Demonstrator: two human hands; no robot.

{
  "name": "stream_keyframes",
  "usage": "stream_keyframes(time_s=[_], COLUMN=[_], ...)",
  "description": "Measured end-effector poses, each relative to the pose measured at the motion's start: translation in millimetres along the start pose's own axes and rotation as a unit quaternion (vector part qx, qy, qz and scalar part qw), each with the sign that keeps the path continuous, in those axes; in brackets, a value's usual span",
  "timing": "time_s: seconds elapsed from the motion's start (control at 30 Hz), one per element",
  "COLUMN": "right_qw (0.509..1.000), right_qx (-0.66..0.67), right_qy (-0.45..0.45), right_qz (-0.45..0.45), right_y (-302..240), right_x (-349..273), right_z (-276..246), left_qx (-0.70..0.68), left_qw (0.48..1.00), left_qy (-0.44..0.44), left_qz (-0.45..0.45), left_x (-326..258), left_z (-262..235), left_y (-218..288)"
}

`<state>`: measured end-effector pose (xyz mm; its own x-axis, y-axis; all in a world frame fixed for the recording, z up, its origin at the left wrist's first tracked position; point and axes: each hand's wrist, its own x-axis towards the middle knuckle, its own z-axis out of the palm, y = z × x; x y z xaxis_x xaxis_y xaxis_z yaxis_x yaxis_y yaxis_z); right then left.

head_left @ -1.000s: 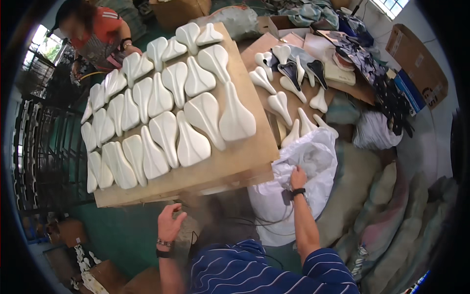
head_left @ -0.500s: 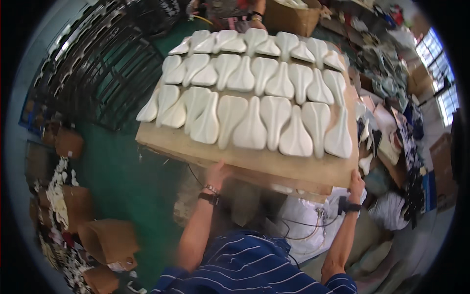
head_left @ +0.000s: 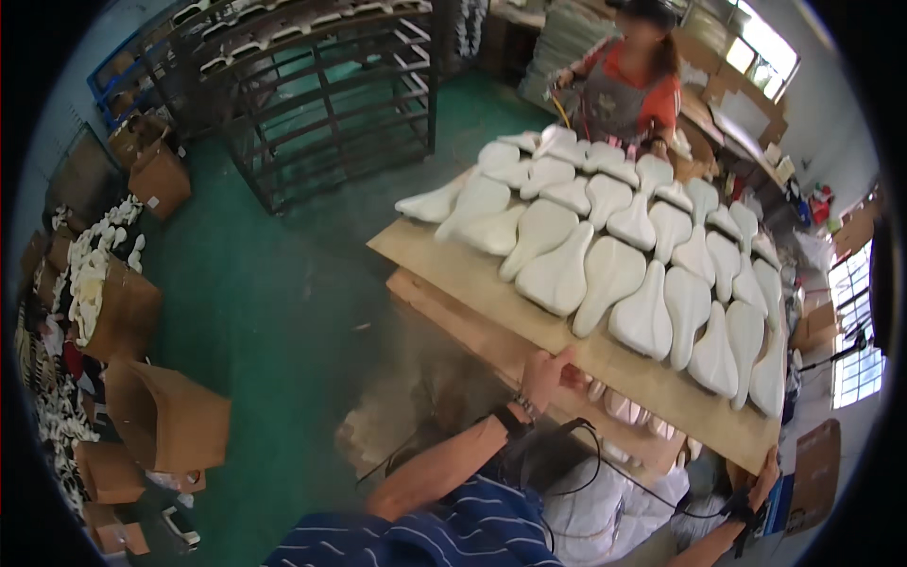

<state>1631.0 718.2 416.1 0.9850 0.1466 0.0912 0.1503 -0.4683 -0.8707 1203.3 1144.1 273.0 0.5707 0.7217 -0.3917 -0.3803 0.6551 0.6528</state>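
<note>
A wooden board (head_left: 453,265) carries rows of white bicycle saddle pads (head_left: 614,279), laid close together with broad and narrow ends alternating. My left hand (head_left: 545,380) is closed on the middle of the board's near edge, with the fingers partly hidden beneath. At the right front corner, my right hand (head_left: 763,477) grips the edge, its fingers partly out of sight. Directly below is a second board (head_left: 453,317), with more pale pads (head_left: 624,408) showing under the upper one.
Beyond the board stands a co-worker (head_left: 628,94) in a red top and grey apron. Dark metal racks (head_left: 331,123) stand far left on the green floor (head_left: 274,312). Open cardboard boxes (head_left: 175,416) line the left side. A white sack (head_left: 605,510) and cables lie below my arms.
The view has swung left, and the board now slants down toward the right in it. Both hands remain on its edge. The co-worker and racks show more fully.
</note>
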Motion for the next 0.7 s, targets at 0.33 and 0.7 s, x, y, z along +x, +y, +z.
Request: stream_keyframes(time_s=[0.33,0.7], right_qw=[0.992,0.963], right_qx=[0.120,0.264], right_qy=[-0.019,-0.036], right_qz=[-0.027,-0.053], right_y=[70.3,218.1], right_x=[35.2,94.8], right_z=[24.0,93.7], left_qx=[0.070,0.208], left_qw=[0.991,0.956], left_qy=[0.010,0.074], left_qz=[0.113,0.194], left_x=[-16.2,-29.2], left_z=[23.8,93.8], left_y=[10.7,-11.7])
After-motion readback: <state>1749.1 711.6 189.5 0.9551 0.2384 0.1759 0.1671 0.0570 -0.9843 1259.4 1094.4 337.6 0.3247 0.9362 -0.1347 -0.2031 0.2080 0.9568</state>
